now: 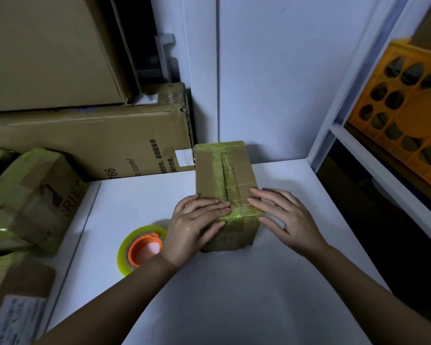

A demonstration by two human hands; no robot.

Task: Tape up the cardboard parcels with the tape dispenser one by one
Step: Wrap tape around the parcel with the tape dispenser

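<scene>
While left hand (197,220) and right hand (286,215) press flat, fingers spread, on taped parcel (224,175)

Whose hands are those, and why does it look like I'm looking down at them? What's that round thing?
A person wears a camera on their head, so you see what they see. Their left hand and right hand lie flat on a small cardboard parcel, pressing down its yellowish tape. Neither hand holds anything. The parcel sits on a white table. The round thing is a roll of tape with an orange middle, lying beside the left hand. More boxes are stacked at the left.
</scene>
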